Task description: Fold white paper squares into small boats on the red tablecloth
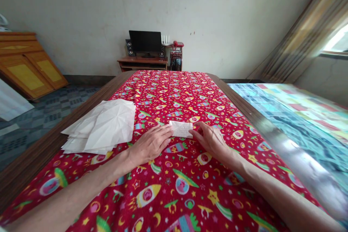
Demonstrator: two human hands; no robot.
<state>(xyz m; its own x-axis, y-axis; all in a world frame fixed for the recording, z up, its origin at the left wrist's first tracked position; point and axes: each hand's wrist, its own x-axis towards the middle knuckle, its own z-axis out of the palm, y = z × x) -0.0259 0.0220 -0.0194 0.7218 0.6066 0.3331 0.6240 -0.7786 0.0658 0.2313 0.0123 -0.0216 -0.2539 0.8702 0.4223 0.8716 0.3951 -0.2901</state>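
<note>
A small white folded paper (181, 129) lies on the red patterned cloth (174, 90) in front of me. My left hand (150, 141) rests flat, its outstretched fingertips on the paper's left end. At the opposite end, the thumb and fingers of my right hand (210, 138) close on the paper's right edge. To the left of my left hand is a fanned pile of white paper sheets (111, 127); the top one has creases radiating from its middle.
The cloth covers a long table with dark wooden edges (239, 101). Beyond its far end stand a monitor (146, 42), speakers and a red telephone (177, 44) by the wall. A wooden cabinet (27, 65) is at left, a patterned bed (299, 116) at right.
</note>
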